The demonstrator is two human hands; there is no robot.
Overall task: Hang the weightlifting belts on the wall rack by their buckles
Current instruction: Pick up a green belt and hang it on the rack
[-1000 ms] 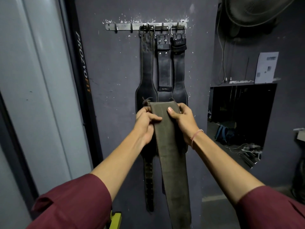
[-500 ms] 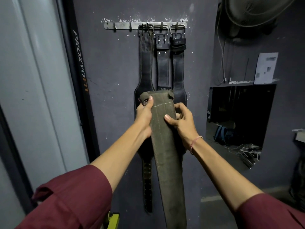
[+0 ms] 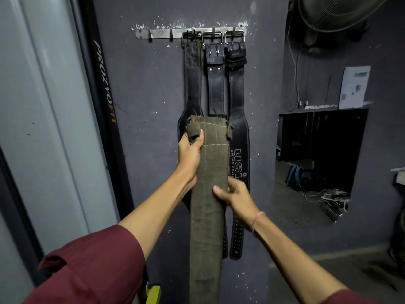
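A dark grey wall [image 3: 142,106], scuffed and flecked white, carries the wall rack [image 3: 157,33], a metal bar of hooks. Three black belts [image 3: 215,88] hang by their buckles from the rack's right half; two free hooks [image 3: 150,37] stand at its left end. Well below the rack, in front of those belts, the olive belt [image 3: 208,216] is held upright. The left hand [image 3: 189,154] has its grip clenched on the frayed top corner, thumb across the front; the right hand [image 3: 237,196] pinches the edge farther below the rack. No buckle can be made out on the olive belt, so hooking it may mean fumbling blind. Raised straight up, it could brush the hung belts and lift a buckle off; the free hooks lie leftward. The long tail may drag it from a loose pinch.
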